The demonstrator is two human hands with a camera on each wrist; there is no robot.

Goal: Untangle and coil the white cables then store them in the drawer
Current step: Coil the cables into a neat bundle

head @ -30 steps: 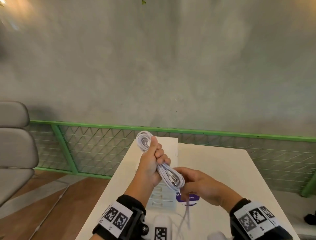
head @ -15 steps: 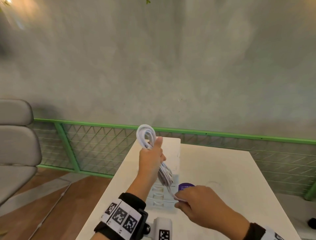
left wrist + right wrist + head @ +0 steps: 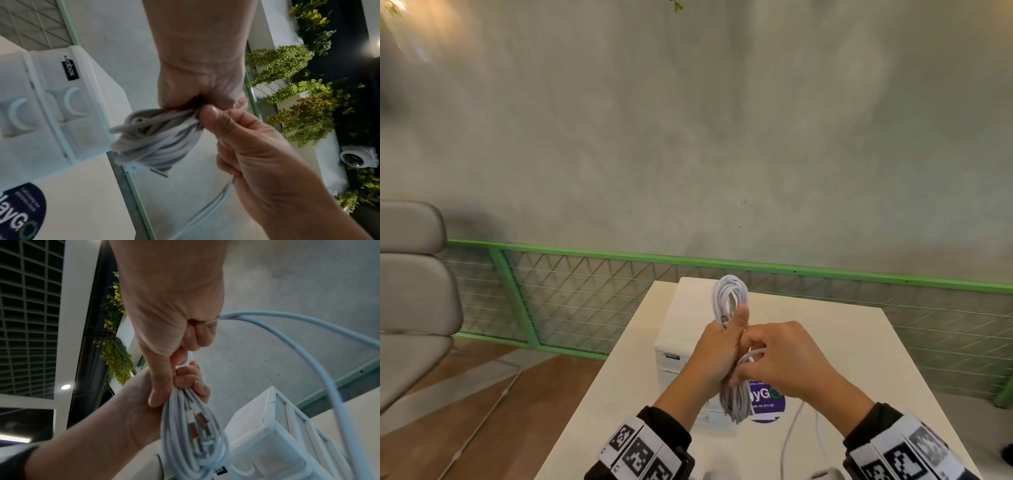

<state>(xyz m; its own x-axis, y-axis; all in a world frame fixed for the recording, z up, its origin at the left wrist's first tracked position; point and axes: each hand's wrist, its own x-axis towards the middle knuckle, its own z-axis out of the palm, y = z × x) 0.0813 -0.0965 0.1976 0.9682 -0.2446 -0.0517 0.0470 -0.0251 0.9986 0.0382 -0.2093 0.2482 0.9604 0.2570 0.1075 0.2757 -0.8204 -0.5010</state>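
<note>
The left hand [image 3: 709, 356] was fisted round the middle of the coiled bundle of thin white cables [image 3: 732, 301], thumb pressed up along it, loops standing above the fist and hanging below, held in the air just in front of the small white plastic drawer unit [image 3: 671, 342] on the pale table [image 3: 859, 342]. The right hand [image 3: 784, 363], touching the left, pinched the free strand in curled fingers [image 3: 756, 346], wrapping it round the bundle's waist; a slack tail [image 3: 787, 442] trailed to the table. To do this well, I judged, the left grip should stay firm while each turn is laid snug beside the last, the metal plugs [image 3: 197, 423] kept tucked in.

A black tag on the unit ended in "box" [image 3: 69, 68]. The round purple sticker [image 3: 767, 401] showed "yG" and "as you go".
</note>
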